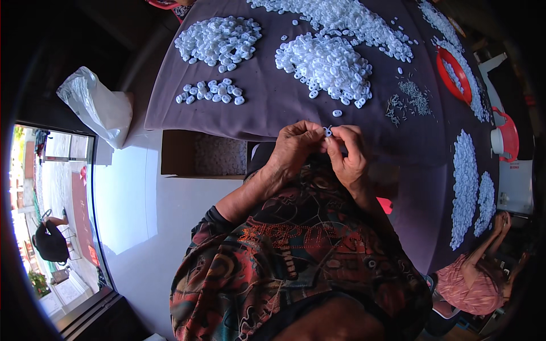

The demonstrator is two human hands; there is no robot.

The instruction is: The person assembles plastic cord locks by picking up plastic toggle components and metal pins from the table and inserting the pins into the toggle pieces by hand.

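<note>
My left hand [296, 149] and my right hand [348, 152] meet at the near edge of a table covered in a purple cloth [273, 108]. Together their fingertips pinch one small white plastic piece [328, 132], with a thin metal pin sticking up from it. Just beyond my hands lies a single white piece [337, 113]. Further out sits a big heap of the same white pieces [325, 63], and to its right a scatter of small metal pins [409, 99].
More white heaps lie at the far left [219, 38], in a small group [211, 92], along the back [347, 20] and at the right [466, 184]. A red bowl [453, 74], a cardboard box [199, 153] and a plastic bag [96, 105] are nearby. Another person [483, 273] sits at the lower right.
</note>
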